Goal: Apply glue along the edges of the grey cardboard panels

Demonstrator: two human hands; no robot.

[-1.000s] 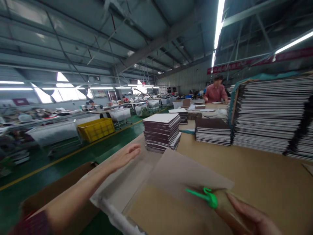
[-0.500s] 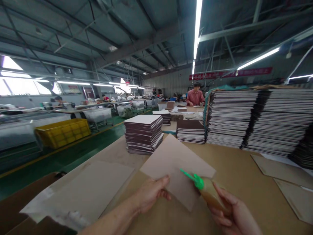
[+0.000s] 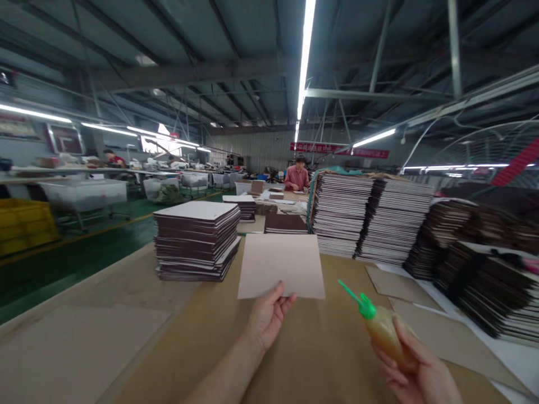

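A pale beige board [image 3: 281, 264] is pinched at its near edge by my left hand [image 3: 272, 317], thumb on top and fingers below. The board is raised over the brown tabletop [image 3: 295, 359], its near edge facing me. On the right, my right hand [image 3: 416, 359] is wrapped round a squeeze bottle [image 3: 389, 336] of amber liquid. Its green nozzle [image 3: 351, 293] points up and left, apart from the board. Left of the board stands a stack of dark boards with a white top [image 3: 193, 241].
Tall board stacks [image 3: 343, 213] stand at the back right, with more dark stacks [image 3: 497, 286] further right. Flat boards [image 3: 404, 289] lie on the right and another [image 3: 80, 348] at the near left. A person in a red shirt [image 3: 297, 178] is at a table beyond.
The board has turned from a diamond pose to lie square to me. The bottle's nozzle, earlier over the board, is now off to its right. The view has swung right.
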